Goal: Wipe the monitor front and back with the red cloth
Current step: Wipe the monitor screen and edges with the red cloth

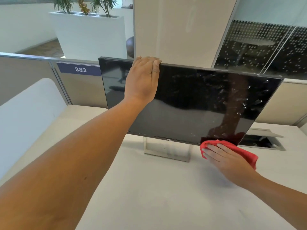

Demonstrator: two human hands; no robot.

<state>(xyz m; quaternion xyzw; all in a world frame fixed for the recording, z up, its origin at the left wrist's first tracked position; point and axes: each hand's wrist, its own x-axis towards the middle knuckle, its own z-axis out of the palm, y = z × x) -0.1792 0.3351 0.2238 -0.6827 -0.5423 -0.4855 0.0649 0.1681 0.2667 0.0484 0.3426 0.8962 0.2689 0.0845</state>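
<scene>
Two hands are working: I am bracing the monitor (182, 103) with my left hand (142, 80) curled over its top edge at 12 o'clock, my right hand (232, 161) pressing one red cloth (239, 151) flat-palmed at its 5 o'clock corner. I'd be keeping strokes overlapping, pressure light; one monitor is standing on the bench (149, 188).

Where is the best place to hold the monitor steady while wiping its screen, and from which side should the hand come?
Probably the top edge of the monitor, from above, as the left hand does now: fingers hooked over the thin rim. The panel stands on a narrow stand, so a high grip likely resists pushing best. That leaves the right hand free to press the red cloth at the lower right corner.
</scene>
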